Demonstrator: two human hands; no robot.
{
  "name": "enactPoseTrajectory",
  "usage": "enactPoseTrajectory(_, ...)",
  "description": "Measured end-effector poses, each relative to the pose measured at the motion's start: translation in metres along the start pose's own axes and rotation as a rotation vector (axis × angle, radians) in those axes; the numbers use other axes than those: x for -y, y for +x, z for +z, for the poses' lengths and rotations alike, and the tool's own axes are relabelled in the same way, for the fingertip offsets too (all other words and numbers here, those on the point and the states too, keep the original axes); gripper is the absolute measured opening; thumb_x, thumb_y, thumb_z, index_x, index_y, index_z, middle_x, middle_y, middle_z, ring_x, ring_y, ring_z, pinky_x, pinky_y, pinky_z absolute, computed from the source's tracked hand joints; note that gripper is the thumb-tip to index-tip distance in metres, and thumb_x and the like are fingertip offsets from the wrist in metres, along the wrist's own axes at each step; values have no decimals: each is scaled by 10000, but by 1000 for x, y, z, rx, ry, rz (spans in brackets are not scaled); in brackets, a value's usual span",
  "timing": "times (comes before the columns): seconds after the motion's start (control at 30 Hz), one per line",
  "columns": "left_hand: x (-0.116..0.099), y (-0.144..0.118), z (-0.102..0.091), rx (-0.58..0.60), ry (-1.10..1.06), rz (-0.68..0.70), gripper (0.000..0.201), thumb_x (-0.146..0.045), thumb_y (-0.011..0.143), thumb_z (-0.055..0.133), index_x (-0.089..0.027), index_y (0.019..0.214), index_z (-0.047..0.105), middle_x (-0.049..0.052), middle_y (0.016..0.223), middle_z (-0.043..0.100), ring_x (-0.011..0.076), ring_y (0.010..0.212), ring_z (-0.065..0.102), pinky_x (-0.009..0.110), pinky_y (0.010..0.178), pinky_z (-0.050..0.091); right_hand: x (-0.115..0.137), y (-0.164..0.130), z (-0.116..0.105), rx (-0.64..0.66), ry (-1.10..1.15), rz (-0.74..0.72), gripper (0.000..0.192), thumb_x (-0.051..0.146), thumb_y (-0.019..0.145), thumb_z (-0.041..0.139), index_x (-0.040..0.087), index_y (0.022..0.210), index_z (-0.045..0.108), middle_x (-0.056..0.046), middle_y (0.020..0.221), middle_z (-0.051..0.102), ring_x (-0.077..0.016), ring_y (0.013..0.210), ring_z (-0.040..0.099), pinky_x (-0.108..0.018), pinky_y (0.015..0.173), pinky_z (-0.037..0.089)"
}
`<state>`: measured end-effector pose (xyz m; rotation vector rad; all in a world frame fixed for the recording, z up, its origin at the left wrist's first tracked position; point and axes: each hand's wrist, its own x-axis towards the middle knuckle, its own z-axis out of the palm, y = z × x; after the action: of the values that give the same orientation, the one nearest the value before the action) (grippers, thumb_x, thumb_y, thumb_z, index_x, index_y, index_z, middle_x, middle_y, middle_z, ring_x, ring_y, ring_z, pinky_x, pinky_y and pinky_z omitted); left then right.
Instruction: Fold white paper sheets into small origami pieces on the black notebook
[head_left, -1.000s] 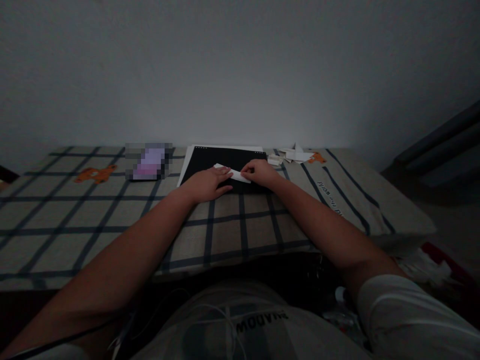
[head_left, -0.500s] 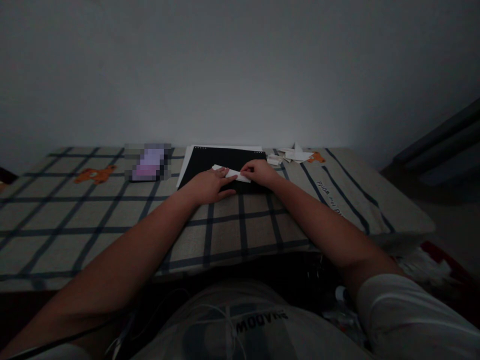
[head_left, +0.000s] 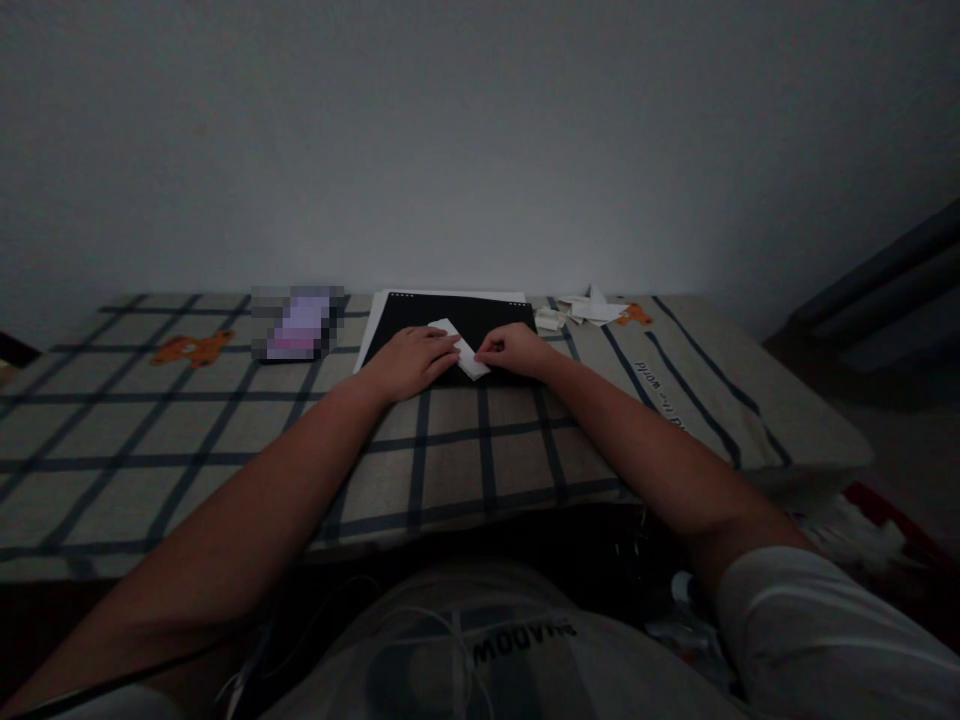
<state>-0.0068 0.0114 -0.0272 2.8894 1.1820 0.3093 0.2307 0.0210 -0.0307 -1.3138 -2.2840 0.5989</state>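
Note:
A folded strip of white paper point(head_left: 466, 356) lies slanted over a black spiral-bound pad point(head_left: 420, 312), its near end toward me. My left hand point(head_left: 412, 362) rests on the pad from the left, fingers stretched over the paper's left side and holding it down. From the right, my right hand point(head_left: 516, 350) pinches at the paper's right edge with thumb and forefinger, the other fingers curled. Part of the paper is hidden beneath the left fingers.
A phone point(head_left: 298, 325), partly blurred, lies to the left on the checked tablecloth point(head_left: 217, 430). Folded white paper pieces point(head_left: 592, 306) sit right of the pad. A plain wall point(head_left: 480, 150) rises behind the table.
The paper has turned from nearly crosswise to a steeper slant, its near end now closer to me. My left fingers have drawn back slightly left and closer together.

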Motion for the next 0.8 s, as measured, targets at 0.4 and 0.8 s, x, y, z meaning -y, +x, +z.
enactPoseTrajectory(0.4, 10, 1, 13, -42, -158, -97, 465, -511, 968, 507, -228, 1311, 645, 37, 1355, 695, 259, 1264, 628, 474, 1240, 299, -16, 7, 9, -39, -12, -429, 108, 255, 884, 720, 181, 920, 790, -76, 949, 739, -200, 898, 644, -339, 836, 472)
enactPoseTrajectory(0.8, 2, -2, 6, -145, 47, -142, 529, -570, 956, 548, -184, 1295, 675, 125, 1523, 549, 319, 1401, 500, 466, 1160, 408, -16, 4, 13, -21, -155, -466, 303, 330, 980, 616, 188, 1204, 763, -127, 1300, 718, -274, 1213, 638, -469, 1040, 465)
